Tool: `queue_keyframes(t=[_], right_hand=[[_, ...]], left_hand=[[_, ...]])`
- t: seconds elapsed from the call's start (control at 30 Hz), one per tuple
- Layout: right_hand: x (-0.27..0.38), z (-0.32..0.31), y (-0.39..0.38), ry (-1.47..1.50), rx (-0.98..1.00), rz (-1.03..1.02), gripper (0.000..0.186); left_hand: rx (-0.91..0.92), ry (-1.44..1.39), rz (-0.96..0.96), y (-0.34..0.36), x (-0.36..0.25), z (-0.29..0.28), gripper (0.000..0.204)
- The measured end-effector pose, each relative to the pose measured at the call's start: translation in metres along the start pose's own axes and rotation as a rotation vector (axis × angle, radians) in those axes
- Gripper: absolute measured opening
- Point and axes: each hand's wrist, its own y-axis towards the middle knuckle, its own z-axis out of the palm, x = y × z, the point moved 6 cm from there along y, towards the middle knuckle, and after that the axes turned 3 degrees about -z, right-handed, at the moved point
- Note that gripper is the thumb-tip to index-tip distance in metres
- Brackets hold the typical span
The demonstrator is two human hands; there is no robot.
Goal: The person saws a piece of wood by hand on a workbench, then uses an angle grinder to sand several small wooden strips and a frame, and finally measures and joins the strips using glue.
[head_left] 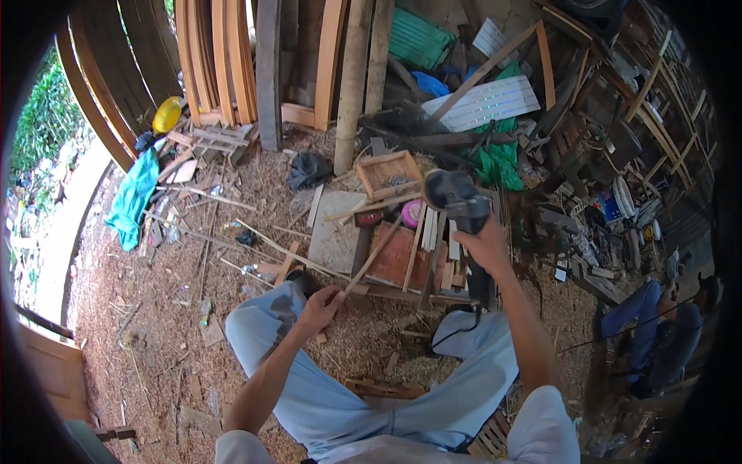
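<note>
My left hand (pixel 321 308) is closed on the near end of a thin wooden strip (pixel 374 259). The strip slants up and to the right, over a low work surface with a reddish-brown board (pixel 396 255). In my right hand (pixel 485 244) is a dark angle grinder (pixel 461 195), gripped round its body and held above the right side of that surface. Its disc end points up and left, apart from the strip in my left hand. Several narrow wood strips (pixel 427 232) lie below the grinder, near a pink round object (pixel 413 213).
A shallow wooden box (pixel 389 175) sits at the far side of the work surface. A black cord (pixel 456 334) hangs from the grinder by my right knee. Wooden posts (pixel 355 85) stand ahead. Shavings and offcuts cover the floor. Scrap piles up at right, where another person's legs (pixel 635 321) show.
</note>
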Motion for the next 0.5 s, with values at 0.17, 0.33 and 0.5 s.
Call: queue_keyframes(t=[0.17,0.33,0.5], right_hand=[[-0.075,0.001,-0.03,0.765,-0.223,0.252,0.043],[-0.107,-0.007,-0.04,0.824,-0.278,0.293,0.044],[-0.118,0.001,-0.048,0.938,-0.153,0.549,0.055]], left_hand=[[0.105,-0.286,0.24,0.022,-0.054,0.011,0.024],[0.055,-0.434,0.255,0.039,-0.138,0.02,0.024],[-0.025,-0.402,0.455,0.067,-0.18,0.018,0.031]])
